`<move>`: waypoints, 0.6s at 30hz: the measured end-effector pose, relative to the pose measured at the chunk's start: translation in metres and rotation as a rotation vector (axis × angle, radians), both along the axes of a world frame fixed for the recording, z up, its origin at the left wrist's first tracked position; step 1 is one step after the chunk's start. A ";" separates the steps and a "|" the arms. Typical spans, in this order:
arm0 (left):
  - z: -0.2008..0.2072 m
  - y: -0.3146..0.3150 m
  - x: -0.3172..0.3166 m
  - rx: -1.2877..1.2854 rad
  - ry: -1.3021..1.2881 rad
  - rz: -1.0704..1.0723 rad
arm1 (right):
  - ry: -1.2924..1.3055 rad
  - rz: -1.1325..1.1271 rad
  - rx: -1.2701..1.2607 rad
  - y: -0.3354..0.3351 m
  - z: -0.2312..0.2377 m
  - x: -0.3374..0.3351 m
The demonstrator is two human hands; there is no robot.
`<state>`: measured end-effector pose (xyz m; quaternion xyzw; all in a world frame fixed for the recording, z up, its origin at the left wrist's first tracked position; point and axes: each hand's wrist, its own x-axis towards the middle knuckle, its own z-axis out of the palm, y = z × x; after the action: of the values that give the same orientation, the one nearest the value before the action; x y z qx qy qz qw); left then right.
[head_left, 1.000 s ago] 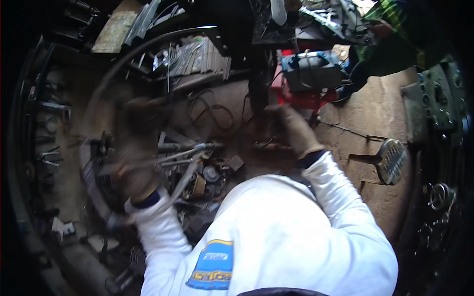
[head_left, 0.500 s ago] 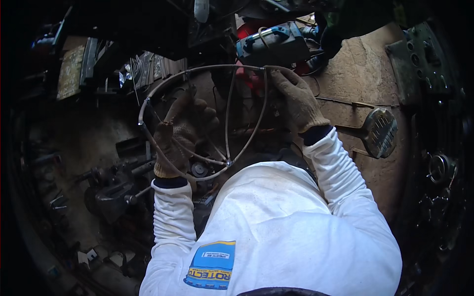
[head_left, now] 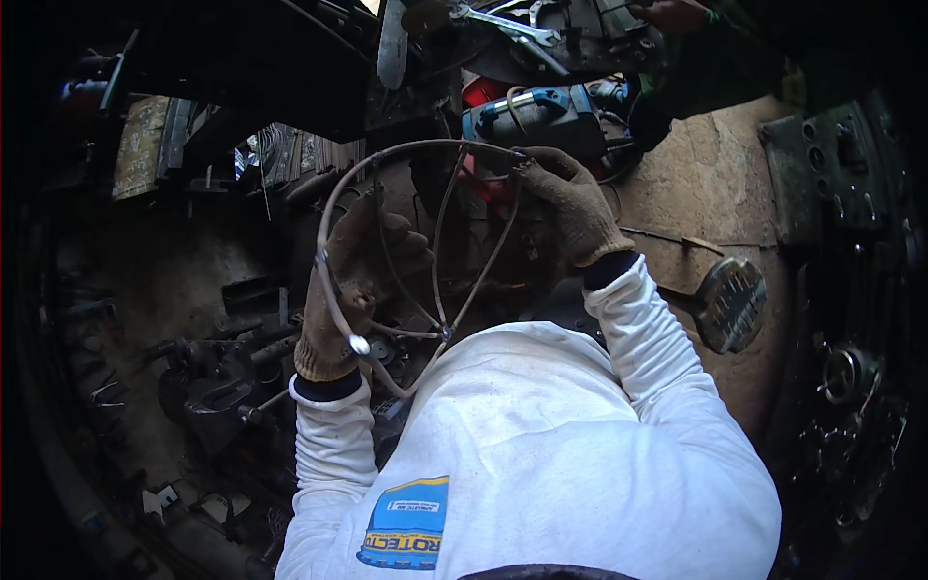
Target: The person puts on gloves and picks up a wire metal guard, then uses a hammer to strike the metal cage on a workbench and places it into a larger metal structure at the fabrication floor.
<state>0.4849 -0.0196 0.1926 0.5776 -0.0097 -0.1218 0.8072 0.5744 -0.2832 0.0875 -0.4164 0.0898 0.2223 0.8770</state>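
A dome-like wire frame (head_left: pixel 438 246) of bent metal rods hangs in front of my body. Its round hoop is joined to several curved ribs that meet at one point near my shirt. My right hand (head_left: pixel 572 205), in a brown work glove, pinches the hoop's far right at a joint. My left hand (head_left: pixel 340 290), gloved alike, is behind the hoop's left side with its fingers curled among the ribs. Rods and shadow partly cover that grip. A bright, shiny spot shows on the hoop beside my left wrist.
A blue machine with a handle (head_left: pixel 527 111) stands beyond the frame. Farther off lie wrenches (head_left: pixel 512 24), near another person's hand (head_left: pixel 674 14). A round, ridged metal piece (head_left: pixel 732 304) lies to the right. A dark vise-like tool (head_left: pixel 217 387) is at left.
The wire frame has tilted and turned, its left side swinging inward and nearer my left wrist. Both hands keep hold. The view has shifted, showing wrenches and another person's hand at the top.
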 end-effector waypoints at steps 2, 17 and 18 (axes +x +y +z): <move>0.004 -0.017 0.015 0.041 -0.042 0.000 | -0.059 0.016 -0.044 -0.015 -0.006 0.027; 0.013 -0.131 0.134 0.348 -0.155 0.002 | -1.180 -0.224 -1.271 -0.143 0.043 0.161; 0.013 -0.139 0.138 0.343 -0.193 0.005 | -1.181 -0.232 -1.270 -0.147 0.046 0.164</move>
<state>0.6228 -0.1583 0.2058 0.7158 -0.0649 -0.0637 0.6924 0.7380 -0.4305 0.1337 -0.8615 -0.2307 -0.2124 0.3993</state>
